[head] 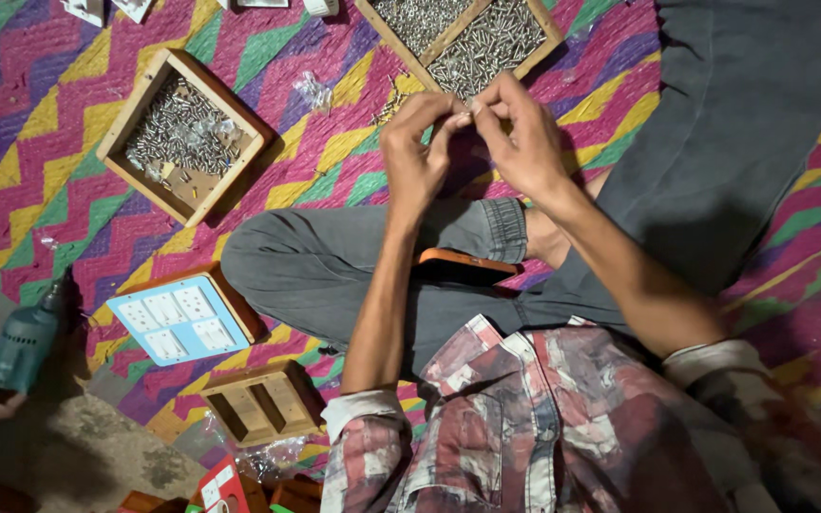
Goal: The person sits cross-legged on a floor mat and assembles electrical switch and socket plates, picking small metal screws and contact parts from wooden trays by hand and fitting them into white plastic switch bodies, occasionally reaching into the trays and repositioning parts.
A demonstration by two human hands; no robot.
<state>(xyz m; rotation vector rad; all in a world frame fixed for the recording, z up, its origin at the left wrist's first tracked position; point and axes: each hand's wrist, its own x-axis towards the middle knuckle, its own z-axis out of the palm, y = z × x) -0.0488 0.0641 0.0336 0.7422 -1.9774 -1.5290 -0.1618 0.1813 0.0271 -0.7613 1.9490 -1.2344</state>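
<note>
Hands meet at upper centre of frame: left hand (417, 157) and right hand (521, 133) pinch something small, likely a screw, fingertips narrowed, just below the wooden screw tray (465, 36). Assembly step judged underway; next demands fine alignment.

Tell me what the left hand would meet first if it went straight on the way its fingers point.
The left hand points toward the right hand; their fingertips already meet, pinching something too small to identify.
</note>
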